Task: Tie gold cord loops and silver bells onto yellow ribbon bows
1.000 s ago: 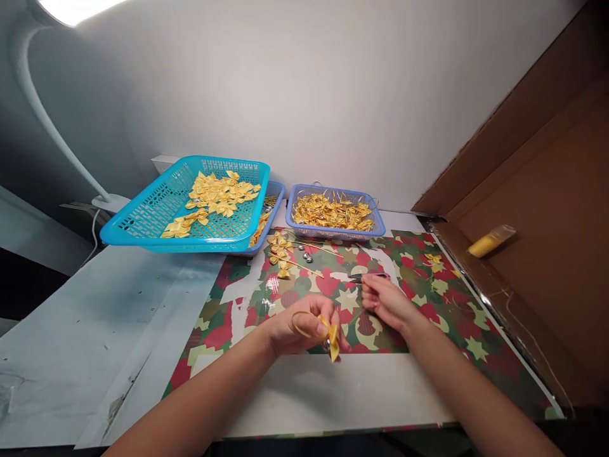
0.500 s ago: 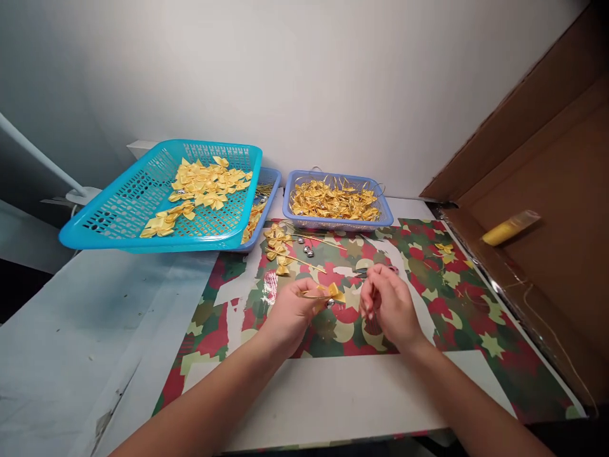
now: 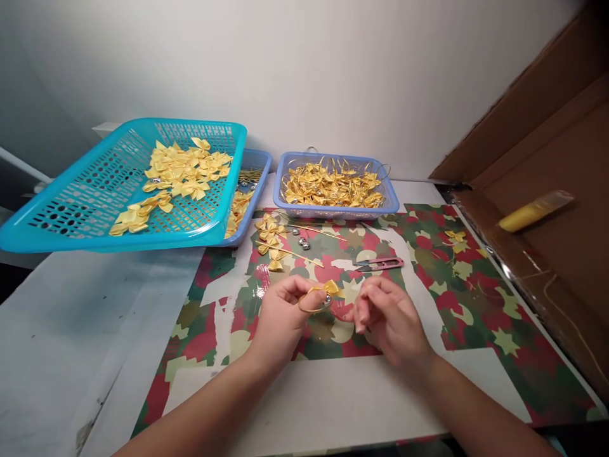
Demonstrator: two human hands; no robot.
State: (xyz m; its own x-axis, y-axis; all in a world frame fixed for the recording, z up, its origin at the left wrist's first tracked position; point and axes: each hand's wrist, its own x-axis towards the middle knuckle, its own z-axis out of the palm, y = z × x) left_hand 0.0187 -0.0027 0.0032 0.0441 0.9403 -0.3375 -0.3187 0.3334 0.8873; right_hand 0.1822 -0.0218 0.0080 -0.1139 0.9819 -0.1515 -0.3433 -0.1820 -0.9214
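Table point(image 3: 71, 330) w/ patterned sheet point(image 3: 476, 298). Turquoise tray point(image 3: 71, 238), loose bows, at 10 o'clock. Blue basket point(image 3: 333, 211), looped bows, at 12. Right hand point(image 3: 390, 320): fingers half-curled, apparently empty. Left hand point(image 3: 278, 317), at its 9 o'clock: fingers pinched shut. Snips point(image 3: 379, 263) at 1 o'clock, untouched. Gold bow point(image 3: 323, 290) w/ cord loop: in left pinch, mid-sheet. Step judged: bow assembly; next move calls for a fine right-hand pinch.
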